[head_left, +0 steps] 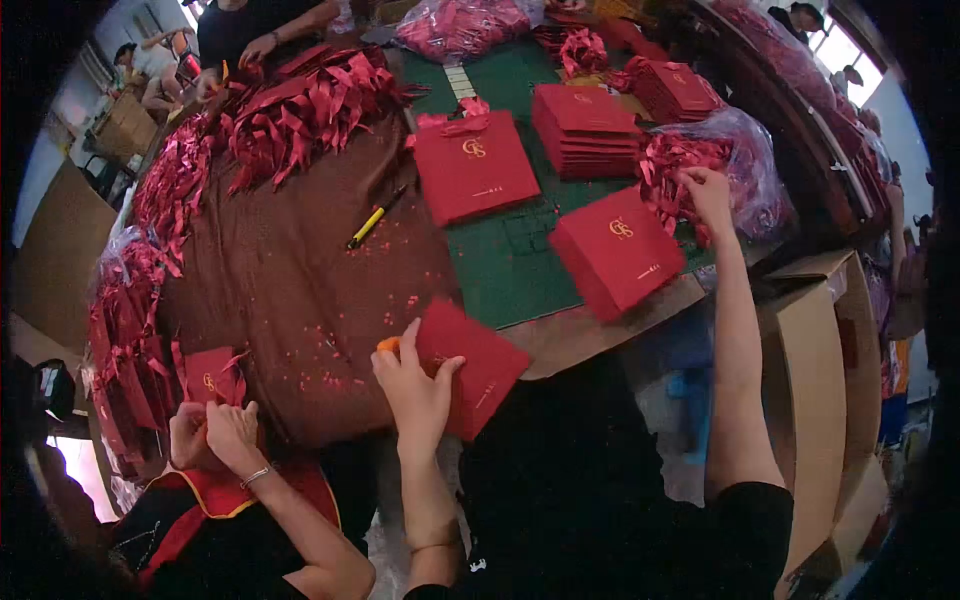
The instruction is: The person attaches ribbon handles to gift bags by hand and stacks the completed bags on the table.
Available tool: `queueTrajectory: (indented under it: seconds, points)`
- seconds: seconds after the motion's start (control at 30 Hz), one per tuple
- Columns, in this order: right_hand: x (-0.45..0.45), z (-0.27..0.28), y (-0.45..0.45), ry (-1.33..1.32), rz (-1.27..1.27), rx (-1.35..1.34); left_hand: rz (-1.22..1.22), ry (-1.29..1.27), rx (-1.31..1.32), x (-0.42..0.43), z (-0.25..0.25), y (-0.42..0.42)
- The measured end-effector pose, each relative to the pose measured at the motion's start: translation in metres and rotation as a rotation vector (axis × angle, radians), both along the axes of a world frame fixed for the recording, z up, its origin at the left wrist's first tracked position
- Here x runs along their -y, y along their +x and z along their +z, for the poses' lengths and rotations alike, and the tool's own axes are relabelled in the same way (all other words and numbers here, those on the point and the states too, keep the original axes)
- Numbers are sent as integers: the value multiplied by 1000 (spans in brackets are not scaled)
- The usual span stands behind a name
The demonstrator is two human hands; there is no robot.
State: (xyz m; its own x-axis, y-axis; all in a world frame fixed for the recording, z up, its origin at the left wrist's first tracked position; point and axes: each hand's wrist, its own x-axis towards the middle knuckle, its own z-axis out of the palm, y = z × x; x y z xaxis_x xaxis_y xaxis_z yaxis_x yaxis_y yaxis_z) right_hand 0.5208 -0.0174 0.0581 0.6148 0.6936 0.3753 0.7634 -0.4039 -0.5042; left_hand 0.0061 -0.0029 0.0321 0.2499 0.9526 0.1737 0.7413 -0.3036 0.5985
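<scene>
A red paper gift bag [486, 362] with a small gold mark is held tilted near the table's front edge. My left hand [415, 392] grips it by its left side, thumb across the front. A small orange object [389, 344] shows at the fingers of this hand; its kind is unclear. My right hand [708, 200] is stretched out to the right, fingers pinched at a heap of red ribbons [672, 165] lying in clear plastic. Just in front of that heap lies a stack of red gift bags [618, 250] with a gold logo.
More gift bags lie on the green mat [510, 275], beside a yellow cutter knife [376, 217] on brown cloth [290, 250]. Ribboned bags [310, 115] line the far left edge. A co-worker's hands [222, 432] work close at left. Cardboard boxes [815, 400] stand at right.
</scene>
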Motion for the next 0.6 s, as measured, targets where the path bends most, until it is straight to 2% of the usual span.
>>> queueTrajectory:
  seconds: [0.03,0.07,0.1,0.13,0.2,0.23,0.3,0.4,0.43,0.5,0.57,0.6]
  points:
    - [-3,-16,18,-72,42,-45,-2,-26,62,0,0,0]
    - [-7,-23,24,-152,71,98,12,-51,119,0,0,-2]
    - [-10,-13,9,-300,10,1,4,13,165,-1,-1,-2]
    - [-11,6,-22,-372,-52,44,-17,99,154,1,3,-3]
    - [-22,-49,50,-237,74,201,-7,91,208,0,-7,-9]
    - [-25,-45,50,-270,78,160,8,33,219,0,-4,-11]
    - [-31,-52,61,-165,80,-18,38,18,247,-1,-8,-17]
    - [-35,-49,62,-115,80,-36,30,2,349,-2,-13,-20]
    - [-34,-47,64,-102,73,-35,40,91,342,-2,-17,-20]
    - [-35,-46,60,-66,68,-39,45,-71,386,-3,-9,-22]
    - [-37,-42,58,-29,76,-39,66,-31,430,0,-3,-24]
    - [-36,-38,56,-8,77,-42,68,-103,408,-1,1,-25]
